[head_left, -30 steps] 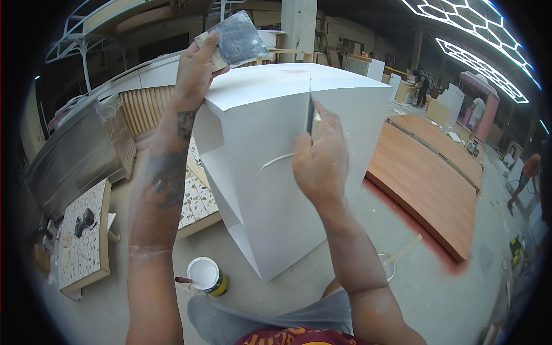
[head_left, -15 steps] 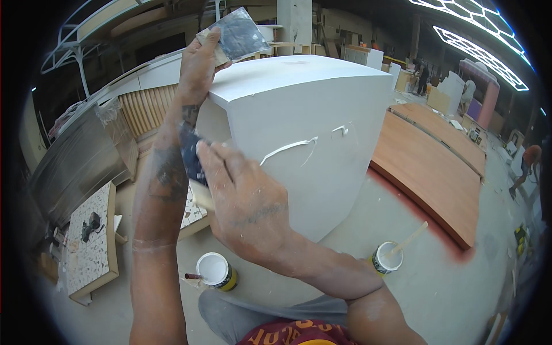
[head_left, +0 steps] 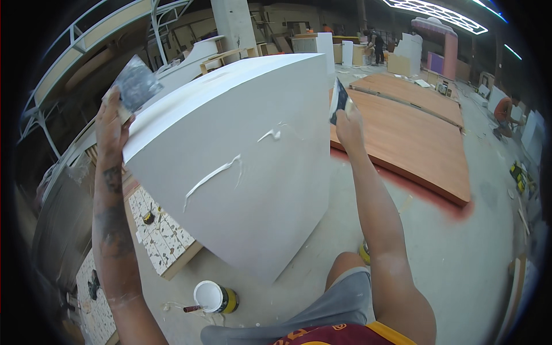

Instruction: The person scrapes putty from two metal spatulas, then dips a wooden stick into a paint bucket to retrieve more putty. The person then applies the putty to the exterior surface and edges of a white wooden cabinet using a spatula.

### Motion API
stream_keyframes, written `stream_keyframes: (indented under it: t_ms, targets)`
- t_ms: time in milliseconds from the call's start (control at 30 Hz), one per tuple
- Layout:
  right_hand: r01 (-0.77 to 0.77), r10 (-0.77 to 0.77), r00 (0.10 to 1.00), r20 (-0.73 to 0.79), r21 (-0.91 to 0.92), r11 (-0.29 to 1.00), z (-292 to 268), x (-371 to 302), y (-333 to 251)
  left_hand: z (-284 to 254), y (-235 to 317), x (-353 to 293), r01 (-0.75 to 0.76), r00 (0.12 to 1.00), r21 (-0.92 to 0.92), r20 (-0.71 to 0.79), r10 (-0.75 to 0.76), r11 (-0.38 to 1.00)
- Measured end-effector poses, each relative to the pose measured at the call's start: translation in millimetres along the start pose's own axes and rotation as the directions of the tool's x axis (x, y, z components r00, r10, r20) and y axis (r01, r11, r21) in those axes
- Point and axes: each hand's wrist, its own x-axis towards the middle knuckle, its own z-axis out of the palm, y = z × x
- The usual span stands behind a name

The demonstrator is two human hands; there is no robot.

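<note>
My left hand is closed at the upper left around a wide, flat scraper whose grey blade is smeared. It is beside the left top corner of a large white box-like piece. On that piece's near face are two raised streaks of white filler, a long one and a short one. Past the right edge of the white piece, my right hand grips a putty knife with a dark blade, tilted upward. Its edge is close to the white piece; whether they touch I cannot tell.
A can of white paste with a stick in it stands on the floor near my legs. Speckled panels lie at the left, wide brown boards at the right. A person crouches at the far right.
My right hand has swung from across my left forearm to the right edge of the white piece, carrying the putty knife. My left hand appears farther left and lower. The view has shifted.
</note>
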Motion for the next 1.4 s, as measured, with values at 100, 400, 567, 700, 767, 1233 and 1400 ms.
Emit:
stream_keyframes:
  t_ms: [100,400,567,700,767,1233,1400]
  targets:
    - [0.013,-0.013,1.000,-0.013,-0.032,0.999,16.4,32.9,40.9,-10.7,-9.3,6.4,0.036,0.999,0.012,-0.029,-0.036,0.999]
    - [0.037,-0.040,0.998,-0.048,-0.068,0.997,48.7,61.7,57.5,-37.4,-17.9,19.0,-0.166,0.985,0.222,0.091,0.149,0.961]
    - [0.008,-0.013,0.998,-0.068,-0.079,0.997,59.6,63.8,52.4,-36.9,-13.2,15.5,-0.179,0.980,0.201,0.125,0.156,0.963]
    - [-0.004,-0.012,0.992,-0.123,-0.124,0.992,66.5,65.7,47.1,-33.7,-13.4,14.4,-0.135,0.989,0.166,0.082,0.122,0.977]
    - [0.005,-0.029,0.987,-0.161,-0.145,0.989,65.7,69.8,49.6,-30.4,-14.8,13.8,-0.113,0.992,0.136,0.071,0.104,0.984]
    - [0.398,-0.421,0.795,0.436,0.149,0.905,29.9,-81.0,-75.4,-62.1,-6.3,25.5,-0.243,0.969,0.541,0.178,0.172,0.805]
    - [-0.137,0.128,0.989,0.077,0.128,0.982,-0.5,-29.9,0.4,-66.3,-16.8,31.1,-0.385,0.922,0.684,0.313,0.228,0.620]
